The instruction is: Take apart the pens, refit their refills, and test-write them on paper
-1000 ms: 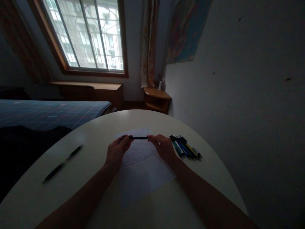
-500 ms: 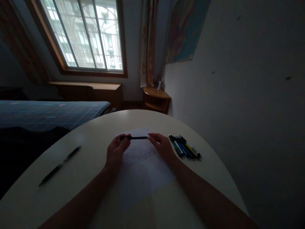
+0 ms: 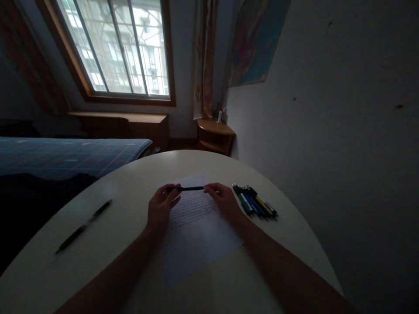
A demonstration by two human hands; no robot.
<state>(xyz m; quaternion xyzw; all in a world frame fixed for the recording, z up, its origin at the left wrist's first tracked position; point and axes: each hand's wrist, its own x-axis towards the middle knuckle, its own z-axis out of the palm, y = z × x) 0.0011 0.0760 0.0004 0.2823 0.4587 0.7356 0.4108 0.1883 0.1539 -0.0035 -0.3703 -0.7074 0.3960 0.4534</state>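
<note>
A slim black pen (image 3: 192,189) lies level between my two hands, above a sheet of paper (image 3: 196,244) covered with handwritten lines in its upper part. My left hand (image 3: 161,204) pinches the pen's left end between thumb and fingers. At the other end, the fingertips of my right hand (image 3: 222,198) are closed on the pen's tip. Just right of that hand, a row of several pens (image 3: 254,203) with dark, green, blue and yellow parts rests on the table. Another black pen (image 3: 84,226) lies alone, slanted, on the left.
The round white table (image 3: 193,161) stands against a pale wall (image 3: 327,144) on the right. Beyond its left edge is a bed with a blue checked cover (image 3: 72,152). A wooden corner shelf (image 3: 216,127) and a window (image 3: 118,48) are farther back.
Almost nothing differs. The whole view has shifted very slightly, and both hands keep the pen in the same level pose.
</note>
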